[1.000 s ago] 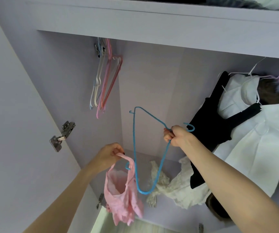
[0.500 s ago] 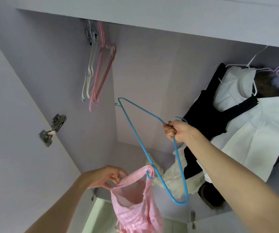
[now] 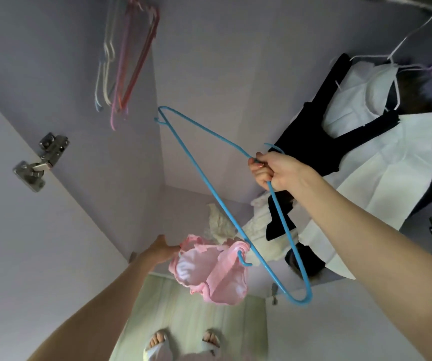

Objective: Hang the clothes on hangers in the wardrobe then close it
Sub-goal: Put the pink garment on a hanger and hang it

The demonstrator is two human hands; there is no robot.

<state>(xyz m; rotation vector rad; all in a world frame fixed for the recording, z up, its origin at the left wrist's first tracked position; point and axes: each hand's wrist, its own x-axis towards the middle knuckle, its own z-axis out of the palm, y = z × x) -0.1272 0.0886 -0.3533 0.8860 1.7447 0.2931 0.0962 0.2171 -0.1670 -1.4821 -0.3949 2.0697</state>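
My right hand [image 3: 274,170] grips a blue wire hanger [image 3: 204,178] near its hook, holding it tilted in front of the open wardrobe. A small pink ruffled garment [image 3: 209,272] hangs by one strap from the little notch hook on the hanger's lower arm. At the garment's left edge my left hand [image 3: 161,250] holds the other strap; its fingers are partly hidden by the cloth.
Several empty hangers [image 3: 123,63] hang at the wardrobe's upper left. Black and white clothes [image 3: 365,157] hang at the right, and a cream garment [image 3: 225,225] lies on the wardrobe floor. A door hinge [image 3: 40,162] sits on the left panel. My feet [image 3: 183,340] are below.
The view has tipped downward. The hanger swung flatter and lower, and one strap of the pink garment is now hooked on its notch. My left hand dropped lower with the garment.
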